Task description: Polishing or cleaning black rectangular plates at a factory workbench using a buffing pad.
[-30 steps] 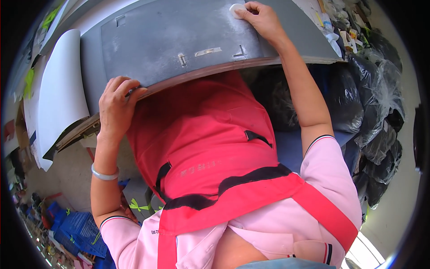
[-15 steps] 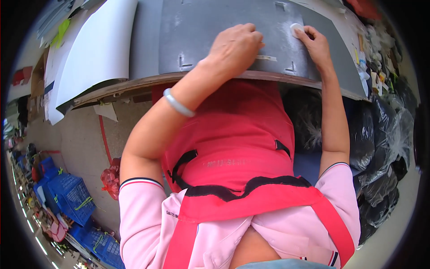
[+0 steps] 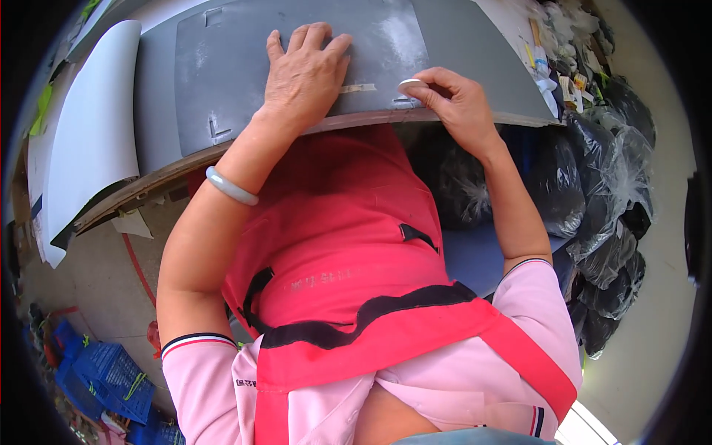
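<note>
A grey rectangular template sheet (image 3: 245, 81) with L-shaped corner slots lies on a larger dark grey sheet (image 3: 157, 96) on the table. Whitish powdery smears mark its surface. Fingers spread, my left hand (image 3: 305, 78) lies flat on the template, pressing near its middle. My right hand (image 3: 461, 107) pinches a small flat white disc (image 3: 412, 84), which looks like tailor's chalk, between thumb and fingers. The disc is close to the slot (image 3: 404, 101) at the template's near right corner. Between the hands, a strip of beige tape (image 3: 357, 88) sticks to the template.
A white sheet (image 3: 96, 126) curls up at the table's left. Several black plastic bags (image 3: 549, 178) crowd the floor on the right, below clear bags and scraps (image 3: 567, 44). Blue crates (image 3: 115, 378) stand at lower left. The table's near edge (image 3: 167, 167) runs before my red apron.
My left hand has opened from a closed shape and spread flat on the template. My right hand has brought the white disc nearer, from the template's right side toward its near right corner slot.
</note>
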The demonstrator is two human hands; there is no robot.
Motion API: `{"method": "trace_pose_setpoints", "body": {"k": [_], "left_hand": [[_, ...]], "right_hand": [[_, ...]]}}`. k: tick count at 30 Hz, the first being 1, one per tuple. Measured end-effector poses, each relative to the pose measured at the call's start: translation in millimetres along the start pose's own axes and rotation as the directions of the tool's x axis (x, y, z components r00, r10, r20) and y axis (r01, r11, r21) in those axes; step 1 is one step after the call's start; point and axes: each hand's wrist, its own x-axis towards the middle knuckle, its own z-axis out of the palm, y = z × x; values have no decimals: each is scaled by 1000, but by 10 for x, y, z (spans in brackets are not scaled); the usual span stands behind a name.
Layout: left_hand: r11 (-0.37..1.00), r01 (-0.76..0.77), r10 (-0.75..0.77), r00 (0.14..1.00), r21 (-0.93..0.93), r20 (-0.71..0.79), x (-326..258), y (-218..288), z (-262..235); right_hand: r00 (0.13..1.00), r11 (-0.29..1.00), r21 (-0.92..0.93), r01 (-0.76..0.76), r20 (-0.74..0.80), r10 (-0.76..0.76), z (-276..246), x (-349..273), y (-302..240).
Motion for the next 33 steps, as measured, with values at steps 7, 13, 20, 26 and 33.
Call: {"method": "trace_pose_setpoints", "body": {"k": [7, 13, 20, 26, 33], "left_hand": [[1000, -9, 9, 1000, 11, -27, -16, -14, 9], [1000, -8, 8, 999, 22, -33, -15, -11, 27], [1000, -7, 7, 999, 2, -46, -19, -12, 38], [1000, -7, 7, 998, -7, -54, -15, -12, 30], [1000, 9, -10, 999, -11, -42, -21, -20, 31]], "right_hand": [[991, 964, -234, 126, 66, -114, -3, -2, -47], [973, 907, -353, 229, 97, -208, 1, 32, -98], [964, 834, -485, 263, 175, -202, -55, 27, -136], [940, 806, -487, 336, 225, -256, -43, 72, -95], [998, 964, -259, -51, 20, 58, -111, 22, -139]]}}
